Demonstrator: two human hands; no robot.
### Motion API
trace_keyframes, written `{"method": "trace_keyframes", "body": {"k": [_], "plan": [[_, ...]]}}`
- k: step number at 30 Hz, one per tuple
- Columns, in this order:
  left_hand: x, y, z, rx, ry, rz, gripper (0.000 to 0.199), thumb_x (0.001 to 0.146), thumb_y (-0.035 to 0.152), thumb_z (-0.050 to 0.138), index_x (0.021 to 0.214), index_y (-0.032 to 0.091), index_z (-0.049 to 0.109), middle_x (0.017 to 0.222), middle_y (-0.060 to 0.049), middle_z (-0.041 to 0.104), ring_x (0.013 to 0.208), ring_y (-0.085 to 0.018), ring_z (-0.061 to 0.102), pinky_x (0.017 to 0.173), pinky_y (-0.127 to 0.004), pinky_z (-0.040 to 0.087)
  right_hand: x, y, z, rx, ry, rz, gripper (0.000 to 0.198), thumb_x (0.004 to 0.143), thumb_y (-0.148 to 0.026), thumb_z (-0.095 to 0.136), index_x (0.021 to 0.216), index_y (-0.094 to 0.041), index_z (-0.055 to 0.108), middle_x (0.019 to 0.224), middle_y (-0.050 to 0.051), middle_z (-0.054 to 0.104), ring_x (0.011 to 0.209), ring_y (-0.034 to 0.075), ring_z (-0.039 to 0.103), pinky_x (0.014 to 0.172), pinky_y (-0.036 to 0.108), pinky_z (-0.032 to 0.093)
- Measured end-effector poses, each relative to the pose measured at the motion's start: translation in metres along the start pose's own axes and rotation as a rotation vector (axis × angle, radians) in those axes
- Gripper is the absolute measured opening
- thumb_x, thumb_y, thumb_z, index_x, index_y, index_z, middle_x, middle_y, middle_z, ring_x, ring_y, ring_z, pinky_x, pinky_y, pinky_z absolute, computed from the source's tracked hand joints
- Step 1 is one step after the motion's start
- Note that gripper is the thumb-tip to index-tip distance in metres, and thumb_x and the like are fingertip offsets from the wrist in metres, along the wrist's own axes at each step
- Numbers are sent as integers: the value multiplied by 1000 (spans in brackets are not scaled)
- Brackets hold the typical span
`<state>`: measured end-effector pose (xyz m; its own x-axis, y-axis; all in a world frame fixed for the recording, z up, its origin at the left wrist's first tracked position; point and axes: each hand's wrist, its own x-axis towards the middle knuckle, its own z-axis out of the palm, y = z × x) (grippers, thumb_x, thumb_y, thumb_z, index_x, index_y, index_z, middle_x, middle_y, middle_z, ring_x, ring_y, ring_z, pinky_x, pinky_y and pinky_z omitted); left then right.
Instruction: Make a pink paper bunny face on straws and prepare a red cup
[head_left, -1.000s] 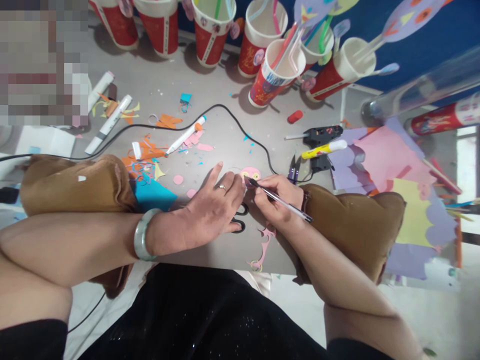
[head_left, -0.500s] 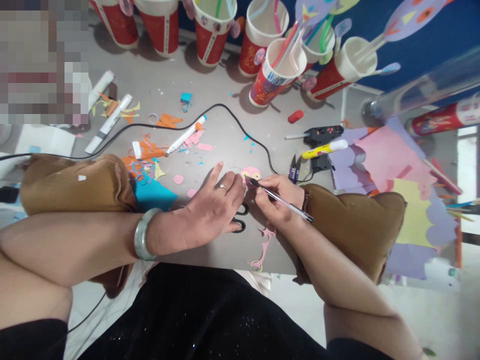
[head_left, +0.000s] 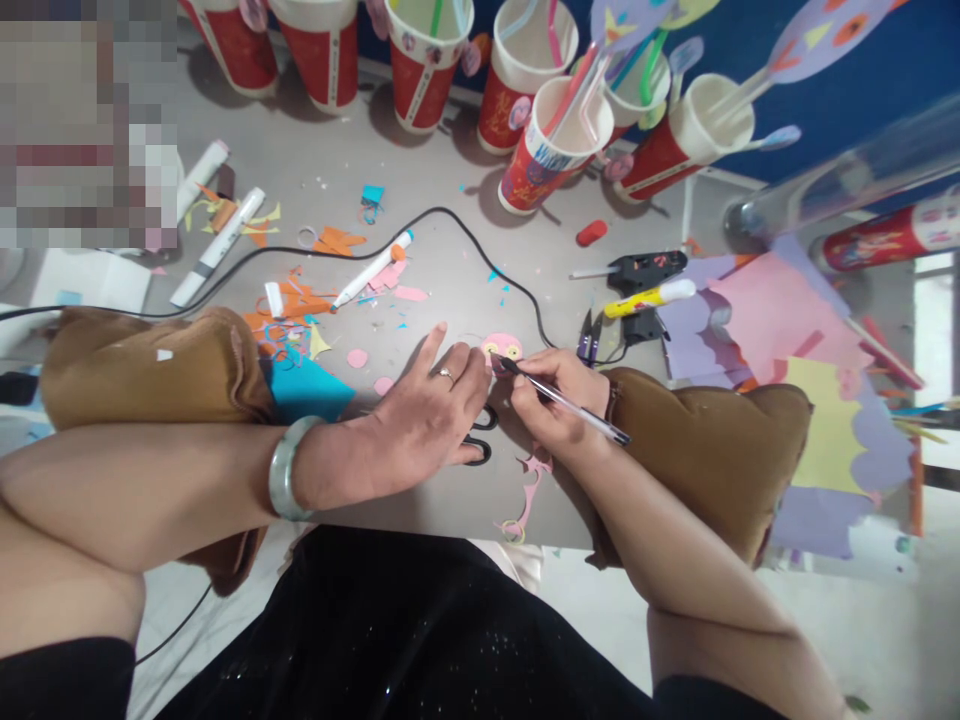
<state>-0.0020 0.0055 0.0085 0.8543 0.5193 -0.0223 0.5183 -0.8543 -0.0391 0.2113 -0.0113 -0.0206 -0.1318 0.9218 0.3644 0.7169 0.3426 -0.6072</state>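
Pinched in my right hand [head_left: 559, 400] is a ballpoint pen [head_left: 574, 402] with a clear barrel and a black tip end. Its point meets a small pink paper cutout [head_left: 501, 345] that carries yellow rings with dark centres, like eyes. My left hand [head_left: 427, 410], palm down with fingers stretched, rests its fingertips at the cutout's left edge; the little finger is lifted away. Under the left hand, the black handles of scissors [head_left: 484, 418] show near the thumb, and their blades are hidden. A curly pink paper scrap [head_left: 532, 490] lies below the right wrist.
Red paper cups [head_left: 525, 170] with straws line the back. A black glue gun [head_left: 649, 270], a yellow pen [head_left: 649, 298] and coloured paper sheets [head_left: 772, 310] lie right. Brown cushions [head_left: 705, 450] flank the hands. A black cable [head_left: 480, 240] crosses the table among markers [head_left: 371, 270] and scraps.
Almost nothing differs. The pen's rear end has shifted very slightly; both hands keep their places at the pink cutout.
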Motion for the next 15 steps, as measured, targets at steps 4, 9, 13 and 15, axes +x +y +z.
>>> {"method": "trace_keyframes", "body": {"k": [4,9,13,15], "plan": [[0,-1,-1,8,3,1,88,96,63,60,149,-6,49,149,-29,55,131,-39,54,122,-65,34,0,0,0,-8,-7,-4,4,89,-27,63,91,-24,64,81,0,77,65,16,71,61,28,57],[0,0,-1,23,5,1,88,96,64,59,148,-6,50,148,-28,56,130,-39,55,120,-64,37,0,1,0,-24,-19,18,7,89,-30,63,90,-24,66,82,1,78,67,18,72,62,29,58],[0,0,1,26,25,-5,85,97,63,58,147,-5,52,147,-27,57,130,-38,56,121,-63,37,1,1,-1,-36,-16,-10,4,89,-28,64,91,-24,65,79,0,77,64,17,70,60,29,57],[0,0,2,25,33,-3,87,96,64,59,147,-6,51,147,-28,57,130,-39,56,120,-63,38,0,0,-1,-31,-11,-20,4,89,-27,64,92,-24,65,79,0,77,64,17,71,61,28,57]]}}
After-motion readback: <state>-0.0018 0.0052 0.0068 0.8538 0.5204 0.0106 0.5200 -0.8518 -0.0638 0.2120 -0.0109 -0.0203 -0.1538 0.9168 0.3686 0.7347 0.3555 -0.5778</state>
